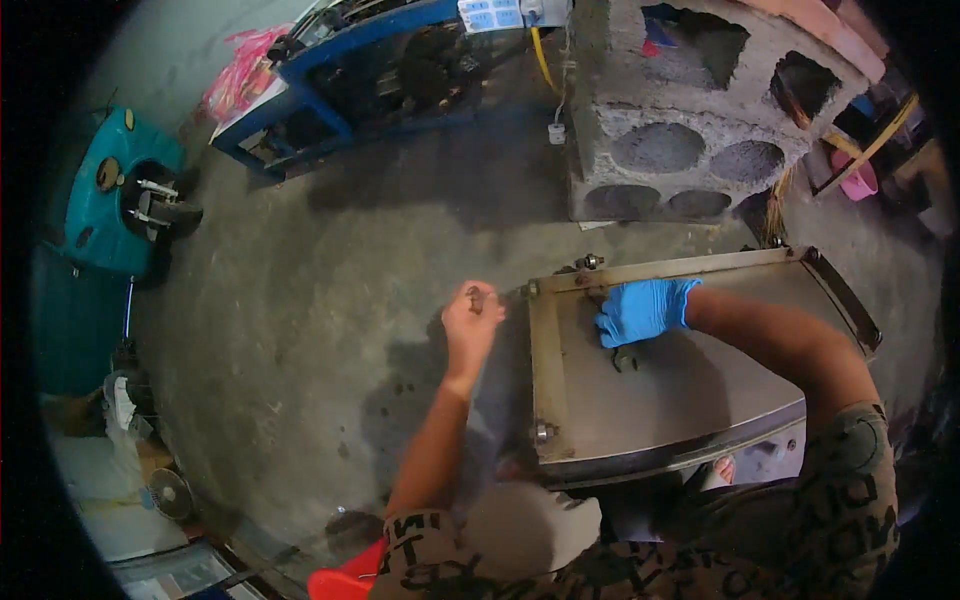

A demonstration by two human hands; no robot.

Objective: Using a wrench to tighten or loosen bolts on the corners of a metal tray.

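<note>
My bare left hand (pixel 470 316) is raised just left of a metal panel with raised rims (pixel 710 380), fingers curled round a small metal piece (pixel 475 298) too small to name. On the panel's top left area my right hand (pixel 642 312), in a blue glove, is closed on a dark open-end wrench (pixel 625 360), whose jaw shows below the fingers. Bolt fittings with nuts (pixel 545 431) sit at the panel's corners, and another fitting (pixel 590 262) is on the far edge, beside my right hand.
Concrete blocks (pixel 660 150) stand beyond the panel, a blue metal frame (pixel 320 120) with a power strip (pixel 490 14) behind. At left are a teal plastic shell (pixel 105 200) and a fan (pixel 172 494). A pink bucket (pixel 858 182) stands far right, a red seat (pixel 335 585) below me.
</note>
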